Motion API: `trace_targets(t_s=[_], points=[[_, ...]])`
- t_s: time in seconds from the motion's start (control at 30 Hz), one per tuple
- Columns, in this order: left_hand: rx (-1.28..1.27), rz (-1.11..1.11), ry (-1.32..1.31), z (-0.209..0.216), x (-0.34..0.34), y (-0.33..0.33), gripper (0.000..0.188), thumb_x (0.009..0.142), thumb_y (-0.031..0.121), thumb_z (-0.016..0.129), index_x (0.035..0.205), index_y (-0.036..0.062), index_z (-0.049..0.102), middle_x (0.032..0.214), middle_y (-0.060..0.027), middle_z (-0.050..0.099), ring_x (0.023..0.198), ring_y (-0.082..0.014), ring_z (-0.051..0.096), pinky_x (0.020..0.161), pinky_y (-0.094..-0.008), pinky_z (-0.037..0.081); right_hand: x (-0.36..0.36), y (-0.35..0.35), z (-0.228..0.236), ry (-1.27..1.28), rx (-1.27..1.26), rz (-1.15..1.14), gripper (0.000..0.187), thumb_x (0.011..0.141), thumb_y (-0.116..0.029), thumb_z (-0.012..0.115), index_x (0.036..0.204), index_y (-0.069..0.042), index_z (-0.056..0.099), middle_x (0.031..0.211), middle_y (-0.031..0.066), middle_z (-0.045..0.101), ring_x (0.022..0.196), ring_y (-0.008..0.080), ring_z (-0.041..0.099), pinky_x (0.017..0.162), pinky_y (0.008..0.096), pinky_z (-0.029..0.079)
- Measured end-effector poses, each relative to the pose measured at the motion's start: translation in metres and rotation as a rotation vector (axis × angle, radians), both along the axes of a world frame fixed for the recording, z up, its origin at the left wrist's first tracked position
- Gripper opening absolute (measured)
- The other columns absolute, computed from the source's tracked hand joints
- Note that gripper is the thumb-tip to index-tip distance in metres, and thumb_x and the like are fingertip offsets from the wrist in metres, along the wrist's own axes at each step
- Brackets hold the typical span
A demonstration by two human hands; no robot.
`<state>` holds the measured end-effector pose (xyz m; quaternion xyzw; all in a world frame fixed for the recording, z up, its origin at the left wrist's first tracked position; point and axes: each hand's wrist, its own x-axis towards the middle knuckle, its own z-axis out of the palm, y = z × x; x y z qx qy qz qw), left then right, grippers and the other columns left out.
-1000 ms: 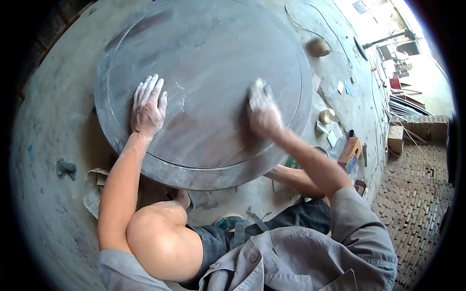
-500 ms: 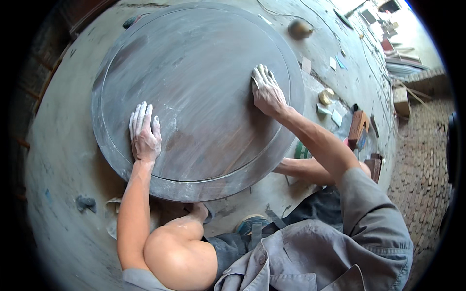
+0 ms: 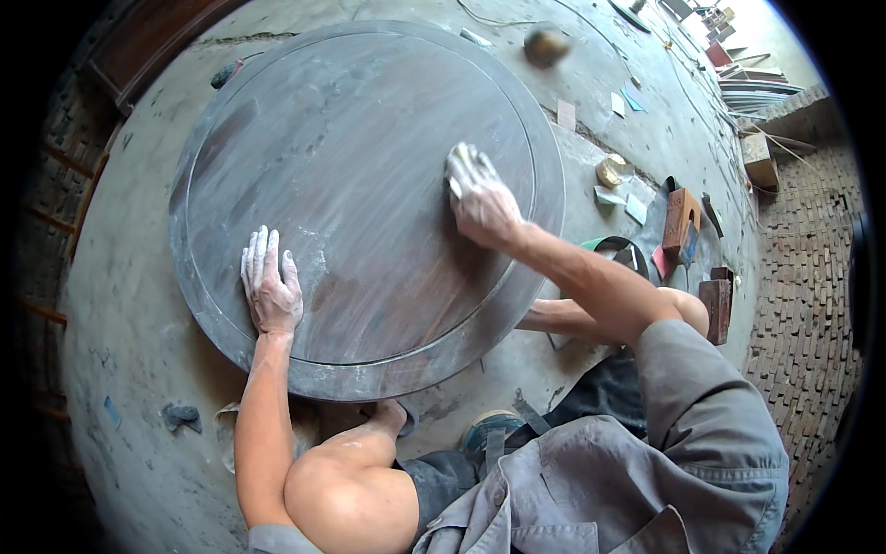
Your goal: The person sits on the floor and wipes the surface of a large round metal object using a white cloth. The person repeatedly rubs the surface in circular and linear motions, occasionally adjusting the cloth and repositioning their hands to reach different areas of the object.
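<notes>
A large round grey-brown wooden tabletop (image 3: 369,120) with a grooved ring near its rim fills the middle of the view. Its surface is streaked with pale dust. My left hand (image 3: 274,294) lies flat on its left side, fingers stretched out and whitened with dust, holding nothing. Toward the right side, my right hand (image 3: 484,203) presses down with its fingers close together and slightly bent. Motion blurs those fingers. A thin pale edge shows by them, but whatever lies beneath is hidden.
On the floor to the right lie paper pieces (image 3: 636,210), a round yellowish roll (image 3: 613,171), a wooden block tool (image 3: 680,222) and a green-rimmed container (image 3: 604,245). A dark rounded object (image 3: 546,48) stands beyond the tabletop. A grey lump (image 3: 181,417) lies at lower left.
My right hand has slid left and slightly nearer across the tabletop. My left hand keeps its place on the wood. The whole view has shifted a little.
</notes>
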<state>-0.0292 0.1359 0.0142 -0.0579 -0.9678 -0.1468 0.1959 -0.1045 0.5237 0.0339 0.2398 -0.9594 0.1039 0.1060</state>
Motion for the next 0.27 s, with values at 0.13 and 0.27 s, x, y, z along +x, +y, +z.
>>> trace_targets(t_s=[0.13,0.27], points=[[0.004,-0.012,-0.009,0.001,0.0,0.004,0.043,0.104,0.021,0.056,0.142,0.0026,0.059,0.151,-0.0178,0.054,0.144,-0.0353,0.046,0.123,-0.0482,0.032,0.008,-0.017,-0.004,0.018,0.109,-0.067,0.062,0.092,-0.016,0.057,0.145,0.015,0.045,0.154,0.0353,0.042,0.148,0.049,0.036,0.126,0.0499,0.026],[-0.009,-0.005,-0.004,-0.001,0.0,0.001,0.043,0.104,0.021,0.056,0.143,0.0032,0.058,0.152,-0.0178,0.054,0.145,-0.0356,0.046,0.123,-0.0479,0.031,0.016,-0.011,0.003,-0.104,-0.098,0.053,0.066,0.092,-0.016,0.059,0.148,0.014,0.042,0.158,0.0356,0.037,0.149,0.0531,0.032,0.128,0.0502,0.022]])
